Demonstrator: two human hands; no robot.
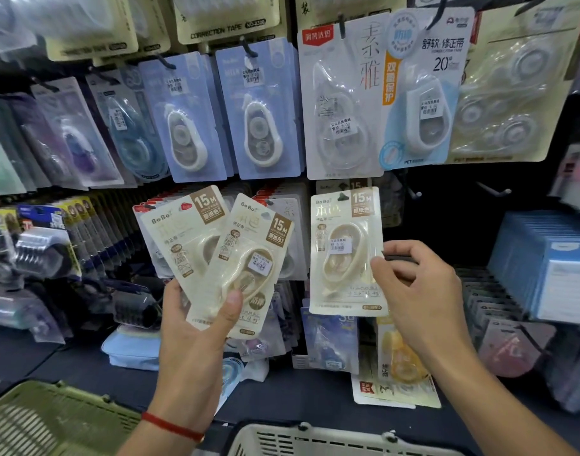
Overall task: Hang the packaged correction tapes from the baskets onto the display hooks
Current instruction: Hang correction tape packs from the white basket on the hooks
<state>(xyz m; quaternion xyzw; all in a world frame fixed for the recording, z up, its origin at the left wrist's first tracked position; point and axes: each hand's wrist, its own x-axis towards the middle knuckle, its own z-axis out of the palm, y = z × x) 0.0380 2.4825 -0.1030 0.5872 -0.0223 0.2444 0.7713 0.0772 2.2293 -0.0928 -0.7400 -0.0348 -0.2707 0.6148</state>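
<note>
The left hand (196, 327) grips two beige tape packs (245, 268), fanned and tilted, thumb pressed on the front one. The right hand (417, 297) pinches the right edge of a third pack (344, 251), which hangs upright on a hook (342, 196) in the lower row. A green basket (45, 422) and a white basket (315, 439) sit at the bottom edge, below the shelf (282, 393).

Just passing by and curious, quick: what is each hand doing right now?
Left hand: holds two beige correction tape packs, thumb on front.
Right hand: pinches the edge of one beige pack at its hook.
</note>
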